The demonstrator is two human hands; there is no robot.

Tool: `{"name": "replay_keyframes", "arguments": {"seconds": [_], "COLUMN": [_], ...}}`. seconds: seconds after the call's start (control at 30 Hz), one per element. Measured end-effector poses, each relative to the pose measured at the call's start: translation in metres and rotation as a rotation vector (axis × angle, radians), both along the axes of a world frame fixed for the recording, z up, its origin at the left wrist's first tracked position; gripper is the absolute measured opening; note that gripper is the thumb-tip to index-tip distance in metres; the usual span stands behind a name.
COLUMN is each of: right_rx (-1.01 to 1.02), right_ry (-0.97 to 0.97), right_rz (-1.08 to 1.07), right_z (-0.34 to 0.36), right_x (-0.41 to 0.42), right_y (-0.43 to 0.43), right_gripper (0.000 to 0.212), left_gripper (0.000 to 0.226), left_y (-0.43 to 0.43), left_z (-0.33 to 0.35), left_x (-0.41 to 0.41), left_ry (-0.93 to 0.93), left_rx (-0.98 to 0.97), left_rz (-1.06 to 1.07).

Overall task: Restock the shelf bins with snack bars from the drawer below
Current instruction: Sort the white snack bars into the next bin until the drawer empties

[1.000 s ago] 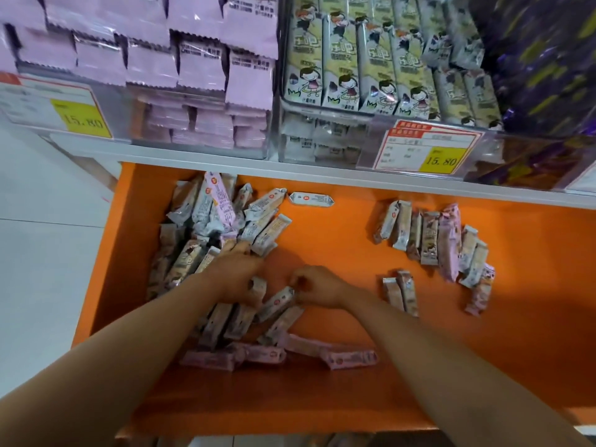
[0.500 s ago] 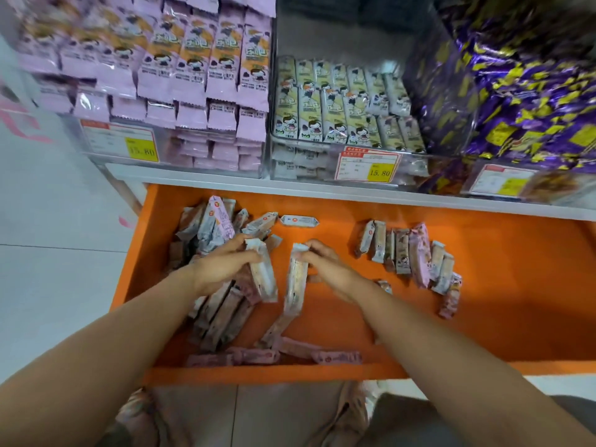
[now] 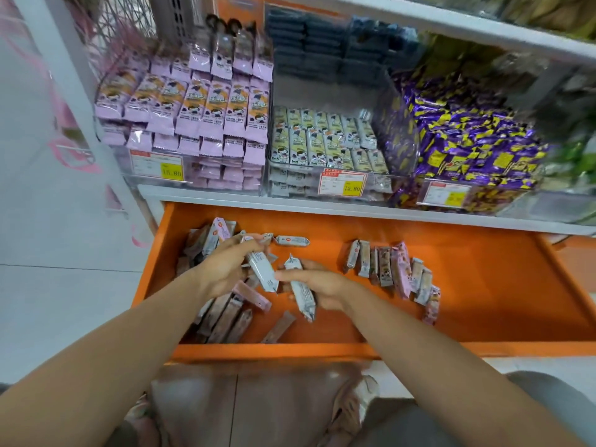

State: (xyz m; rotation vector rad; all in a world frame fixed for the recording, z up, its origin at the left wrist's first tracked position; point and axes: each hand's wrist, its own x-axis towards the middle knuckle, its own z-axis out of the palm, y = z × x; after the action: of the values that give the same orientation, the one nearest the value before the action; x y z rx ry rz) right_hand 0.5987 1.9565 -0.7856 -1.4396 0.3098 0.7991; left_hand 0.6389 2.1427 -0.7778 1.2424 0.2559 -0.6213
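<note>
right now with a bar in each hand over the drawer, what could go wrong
1. The left hand and right hand each pinch one white bar by a loose-looking hold; lifting fast, one might slip back into the orange drawer.
2. The middle bin looks nearly full at the front, so added bars could slide over its clear front wall.
3. The loose pile mixes wrapper colours, so a bar may land in the wrong bin.

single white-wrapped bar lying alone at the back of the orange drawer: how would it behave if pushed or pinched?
The lone bar lies flat with crimped ends, so it would probably slide on the smooth drawer floor rather than roll. Its glossy film looks slippery; a pinch across the body seems safer than one at the ends. The similar bar in the left hand keeps its shape, so it is probably fairly stiff and light.
</note>
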Motion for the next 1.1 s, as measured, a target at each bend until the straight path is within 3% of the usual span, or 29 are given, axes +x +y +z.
{"name": "replay_keyframes", "arguments": {"seconds": [0.1, 0.2, 0.27, 0.37, 0.5, 0.57, 0.7, 0.8, 1.1], "right_rx": [-0.042, -0.161, -0.159, -0.083, -0.041, -0.001, 0.151, 0.135, 0.062], "right_ry": [-0.063, -0.144, -0.170, -0.162, -0.127, -0.119, -0.136, -0.154, -0.066], "right_rz": [-0.045, -0.058, -0.044, -0.089, -0.244, -0.323, -0.401, -0.373, -0.328], "right_z": [0.004, 0.011, 0.013, 0.015, 0.023, 0.029, 0.036, 0.038, 0.046], "right_x": [0.000, 0.000, -0.004, -0.007, -0.007, -0.007, -0.009, -0.012, -0.021], "right_y": [0.003, 0.008, 0.008, 0.007, 0.003, 0.000, -0.010, -0.012, -0.011], "right_gripper": [0.048, 0.096, 0.078, 0.051, 0.053, 0.043, 0.021, 0.033, 0.038], "left_gripper": [0.017, 0.062, 0.061, 0.035, 0.014, 0.008, 0.013, 0.029, 0.048], "left_y": [0.001, 0.001, 0.001, -0.002, -0.002, -0.002, -0.001, -0.001, -0.014], "left_z": [0.006, 0.012, 0.013, 0.014, 0.021, 0.026, 0.031, 0.033, 0.045], "left_x": [-0.004, -0.008, -0.012, -0.012, -0.015, -0.018, -0.022, -0.022, -0.035], "left_ry": [-0.023, 0.027, 0.057, 0.063, 0.056, 0.046, 0.032, 0.043, 0.041], "left_rx": [0.020, 0.084, 0.130, 0.158, 0.166, 0.165, 0.188, 0.196, 0.205], "left_rz": [0.002, -0.019, -0.007, 0.037, 0.050, 0.038, 0.027, 0.025, -0.035]}}
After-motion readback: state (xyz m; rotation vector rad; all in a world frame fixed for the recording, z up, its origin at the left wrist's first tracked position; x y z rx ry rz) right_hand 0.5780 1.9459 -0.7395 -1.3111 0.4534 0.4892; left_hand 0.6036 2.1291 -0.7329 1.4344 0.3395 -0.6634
